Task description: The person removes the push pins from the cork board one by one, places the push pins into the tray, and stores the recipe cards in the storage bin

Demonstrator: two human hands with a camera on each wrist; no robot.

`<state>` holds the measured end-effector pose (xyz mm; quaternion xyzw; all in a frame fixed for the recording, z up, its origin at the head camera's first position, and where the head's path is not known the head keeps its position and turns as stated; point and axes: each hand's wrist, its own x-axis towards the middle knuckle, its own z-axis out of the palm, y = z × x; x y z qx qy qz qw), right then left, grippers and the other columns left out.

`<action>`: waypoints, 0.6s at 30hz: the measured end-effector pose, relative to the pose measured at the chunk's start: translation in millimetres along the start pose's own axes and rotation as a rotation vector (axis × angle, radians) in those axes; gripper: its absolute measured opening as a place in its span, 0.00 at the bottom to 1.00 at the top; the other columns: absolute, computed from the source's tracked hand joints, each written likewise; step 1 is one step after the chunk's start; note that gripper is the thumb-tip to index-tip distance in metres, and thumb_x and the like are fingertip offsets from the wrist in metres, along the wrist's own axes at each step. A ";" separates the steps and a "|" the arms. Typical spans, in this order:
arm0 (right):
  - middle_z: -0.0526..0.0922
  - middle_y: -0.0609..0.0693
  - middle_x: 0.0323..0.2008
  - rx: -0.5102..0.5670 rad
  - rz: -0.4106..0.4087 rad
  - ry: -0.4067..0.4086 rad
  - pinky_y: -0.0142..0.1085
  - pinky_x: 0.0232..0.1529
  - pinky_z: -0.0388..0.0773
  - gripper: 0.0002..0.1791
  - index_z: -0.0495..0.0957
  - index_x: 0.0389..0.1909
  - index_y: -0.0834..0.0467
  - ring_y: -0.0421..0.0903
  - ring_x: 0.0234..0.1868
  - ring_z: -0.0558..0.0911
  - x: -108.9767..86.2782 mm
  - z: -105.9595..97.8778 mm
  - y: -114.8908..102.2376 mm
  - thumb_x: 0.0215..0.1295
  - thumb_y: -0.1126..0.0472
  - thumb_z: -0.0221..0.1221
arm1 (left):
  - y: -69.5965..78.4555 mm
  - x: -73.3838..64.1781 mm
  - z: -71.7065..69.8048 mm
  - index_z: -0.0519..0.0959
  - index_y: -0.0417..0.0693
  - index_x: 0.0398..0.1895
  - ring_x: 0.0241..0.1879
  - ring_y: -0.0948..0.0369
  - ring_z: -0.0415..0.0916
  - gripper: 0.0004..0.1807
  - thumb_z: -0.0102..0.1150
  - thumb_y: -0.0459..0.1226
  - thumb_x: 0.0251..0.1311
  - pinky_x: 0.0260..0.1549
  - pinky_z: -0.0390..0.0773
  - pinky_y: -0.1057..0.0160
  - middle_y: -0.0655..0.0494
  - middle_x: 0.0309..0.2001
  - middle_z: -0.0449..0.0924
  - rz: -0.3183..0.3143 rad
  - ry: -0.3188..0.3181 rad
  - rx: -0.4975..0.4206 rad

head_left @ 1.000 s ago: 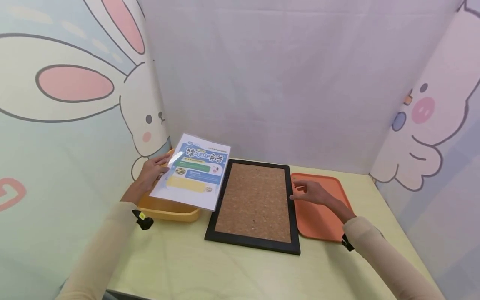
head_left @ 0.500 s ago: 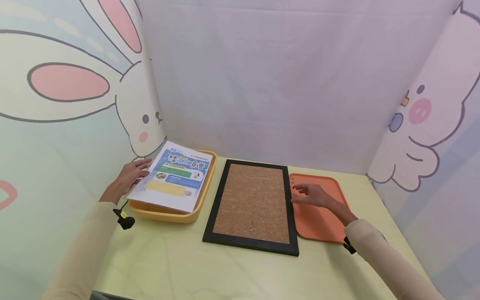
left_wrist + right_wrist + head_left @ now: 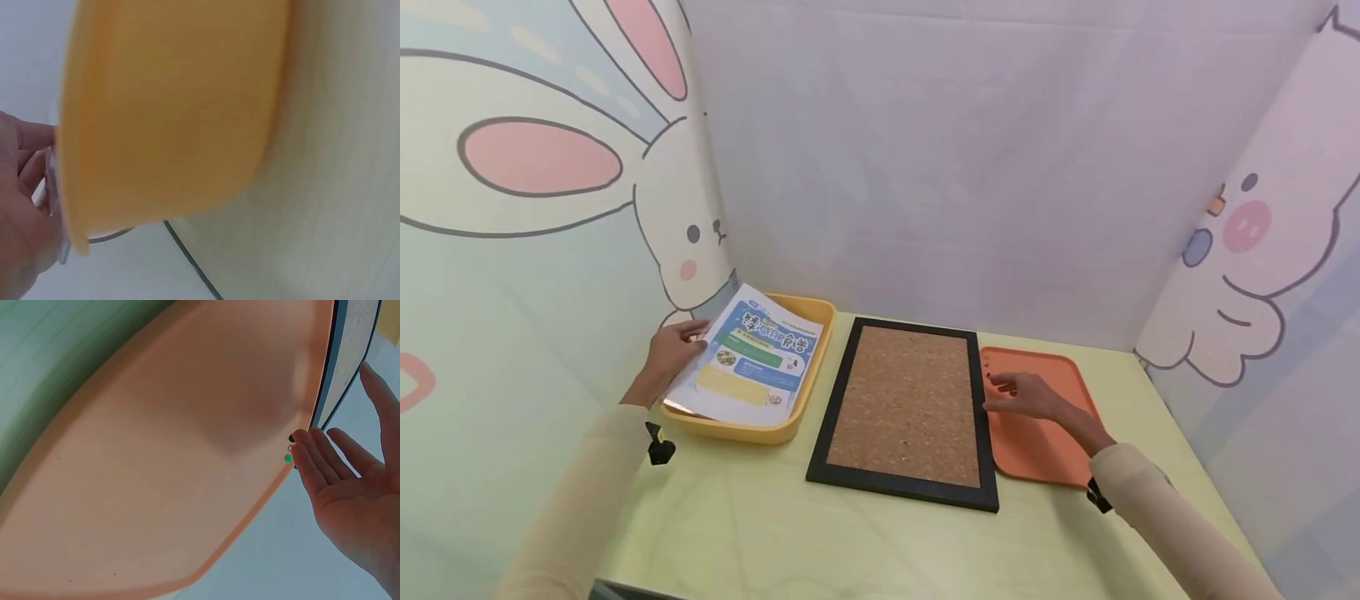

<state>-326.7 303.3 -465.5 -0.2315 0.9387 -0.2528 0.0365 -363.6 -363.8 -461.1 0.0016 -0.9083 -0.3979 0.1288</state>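
Observation:
My left hand (image 3: 673, 353) pinches the left edge of a printed laminated sheet (image 3: 756, 362) with blue, green and yellow blocks and Chinese lettering. The sheet lies slanted over the yellow plastic basket (image 3: 820, 367), on top of other white paper. In the left wrist view my left hand (image 3: 22, 200) is right at the rim of the basket (image 3: 175, 106), with a clear edge of the sheet between thumb and fingers. My right hand (image 3: 1028, 396), fingers loosely extended and holding nothing, hovers above the left part of an orange tray (image 3: 1060, 446). Small pushpin-like dots (image 3: 288, 458) show beside its fingertips.
A corkboard (image 3: 910, 404) with a black frame lies mid-table between basket and tray. The pale wood-look table (image 3: 760, 525) extends in front. Fabric walls (image 3: 925, 167) with cartoon animals enclose the back and both sides.
My left hand has carried the sheet left and down onto the basket, then shifted slightly right as the sheet settled lower. My right hand has stayed nearly still over the tray.

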 end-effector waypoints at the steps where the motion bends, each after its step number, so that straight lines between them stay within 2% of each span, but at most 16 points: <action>1: 0.76 0.64 0.58 -0.007 -0.004 -0.002 0.53 0.49 0.76 0.41 0.70 0.62 0.66 0.60 0.54 0.78 -0.6 0.2 0.1 0.55 0.43 0.67 | -0.9 0.0 2.4 0.72 0.40 0.62 0.52 0.46 0.72 0.24 0.56 0.31 0.62 0.48 0.71 0.53 0.38 0.58 0.75 0.016 0.020 0.024; 5: 0.76 0.64 0.58 -0.022 -0.008 -0.014 0.53 0.50 0.76 0.41 0.70 0.63 0.66 0.60 0.54 0.78 -1.9 0.3 2.7 0.55 0.43 0.67 | -5.9 -3.9 8.9 0.75 0.39 0.59 0.45 0.48 0.68 0.21 0.56 0.31 0.61 0.40 0.67 0.53 0.38 0.54 0.77 0.072 0.048 0.106; 10: 0.76 0.64 0.58 -0.020 -0.014 -0.010 0.53 0.50 0.76 0.41 0.70 0.63 0.66 0.60 0.54 0.78 -1.6 0.6 6.1 0.55 0.43 0.67 | -6.4 -5.8 11.1 0.76 0.37 0.58 0.34 0.53 0.65 0.22 0.58 0.32 0.60 0.27 0.63 0.61 0.41 0.37 0.76 0.104 0.065 0.154; 12: 0.76 0.64 0.58 -0.017 -0.012 -0.005 0.53 0.50 0.76 0.40 0.70 0.63 0.65 0.60 0.54 0.78 -0.5 0.2 7.1 0.56 0.43 0.66 | -4.3 -5.7 10.8 0.75 0.35 0.58 0.33 0.53 0.66 0.22 0.57 0.31 0.59 0.26 0.64 0.61 0.42 0.34 0.75 0.105 0.065 0.163; 15: 0.76 0.64 0.57 -0.018 -0.019 0.009 0.52 0.50 0.76 0.38 0.70 0.62 0.66 0.59 0.53 0.79 0.9 -1.9 7.1 0.59 0.45 0.64 | 1.9 -6.1 11.2 0.73 0.33 0.59 0.35 0.49 0.67 0.23 0.56 0.29 0.58 0.29 0.68 0.55 0.38 0.37 0.76 0.093 0.061 0.182; 18: 0.77 0.65 0.56 -0.012 -0.016 0.050 0.53 0.48 0.77 0.33 0.72 0.61 0.66 0.61 0.52 0.79 2.3 -5.8 6.0 0.62 0.48 0.63 | 16.1 -3.9 18.0 0.72 0.34 0.60 0.45 0.43 0.68 0.24 0.56 0.29 0.58 0.42 0.70 0.45 0.33 0.47 0.76 0.108 0.063 0.235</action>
